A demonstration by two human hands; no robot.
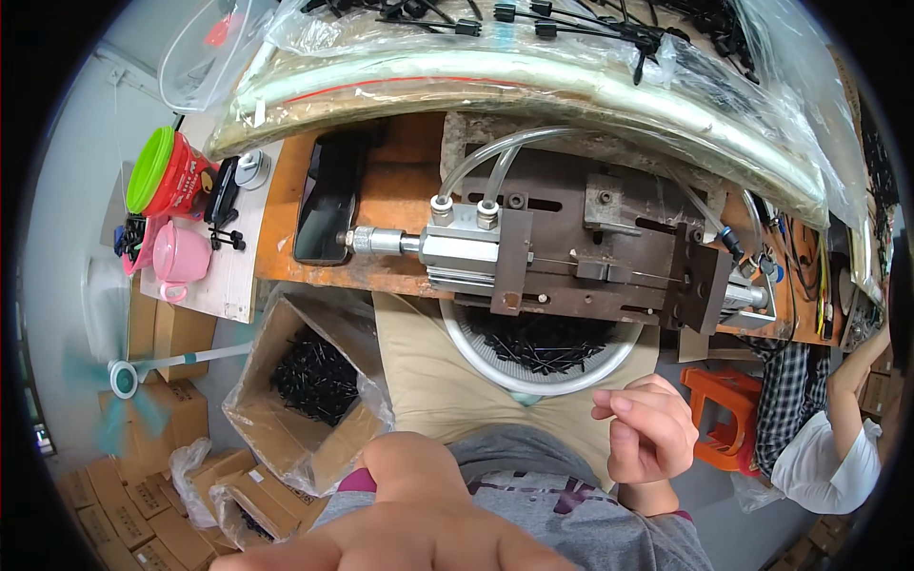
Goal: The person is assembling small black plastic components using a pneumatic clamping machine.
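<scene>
Very close at the lower edge is my left hand (400, 528), its finger bases spread and the fingertips cut off by the frame. Nothing shows in it. My right hand (655, 433) hangs over my lap, fingers loosely curled toward the thumb, with no held thing visible. It is nearest a white round basket (460, 350) between my knees, filled with thin black plastic parts (543, 344). Beyond the basket, a metal fixture (552, 257) with a silver air cylinder (462, 259) and clear hoses is mounted at the bench edge. A small metal block (597, 270) sits mid-fixture on a thin rod.
An open carton (276, 419) of black parts stands left of my legs, beside a fan (124, 381). A phone (328, 205), pink cup (181, 255) and red tub (186, 176) lie on the bench. Plastic-covered parts (562, 24) are behind; an orange stool (719, 414) and another person (828, 466) are right.
</scene>
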